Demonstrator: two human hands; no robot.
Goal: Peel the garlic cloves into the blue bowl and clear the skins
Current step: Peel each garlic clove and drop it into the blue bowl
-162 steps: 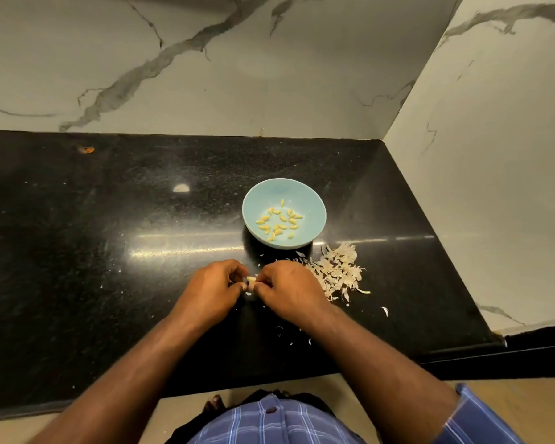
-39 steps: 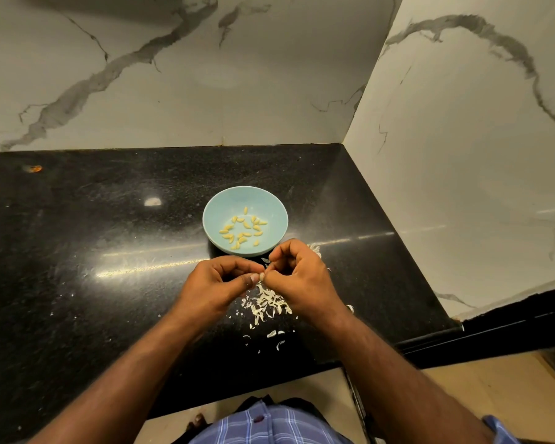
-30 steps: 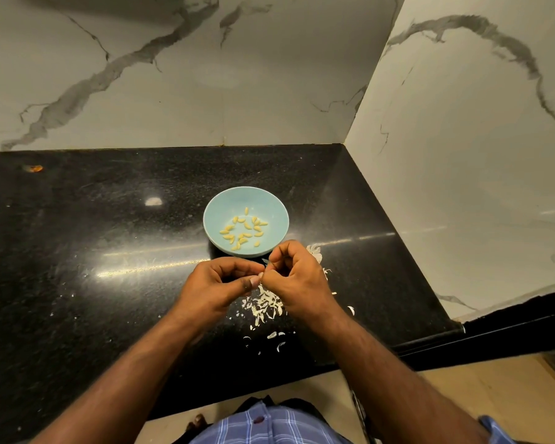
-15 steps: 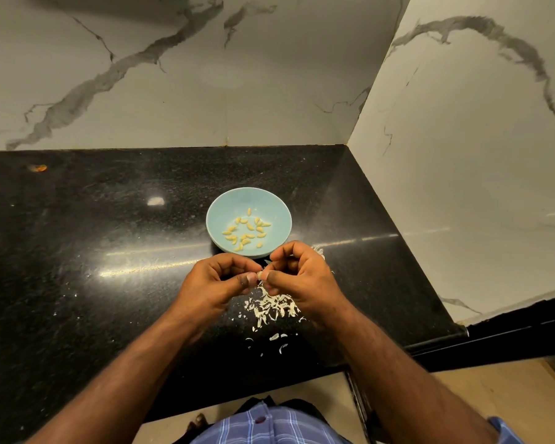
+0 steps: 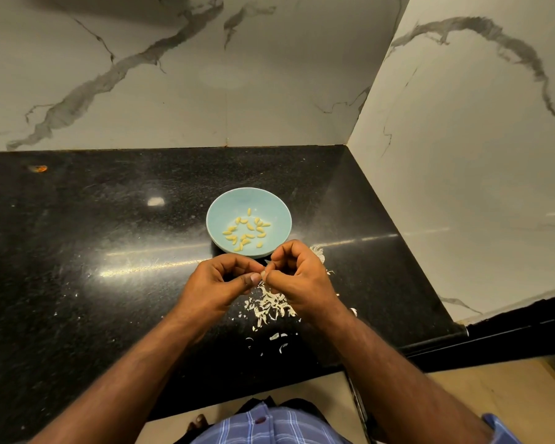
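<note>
A light blue bowl (image 5: pixel 225 206) stands on the black counter and holds several peeled yellow cloves (image 5: pixel 245 233). Just in front of it my left hand (image 5: pixel 217 285) and my right hand (image 5: pixel 297 275) meet, fingertips pinching one small garlic clove (image 5: pixel 263 274) between them; most of the clove is hidden by the fingers. A heap of white garlic skins (image 5: pixel 271 306) lies on the counter under and beside my right hand, with a few loose flakes (image 5: pixel 277 339) nearer the counter's front edge.
The black granite counter (image 5: pixel 93 251) ends at marble walls behind and on the right. Its front edge runs just below my forearms. A small orange speck (image 5: pixel 39 168) lies at the far left back.
Both hands have stayed together on the clove in front of the bowl, fingers shifting slightly. Since the oldest frame the view has swung and the skins now lie beneath my hands.
</note>
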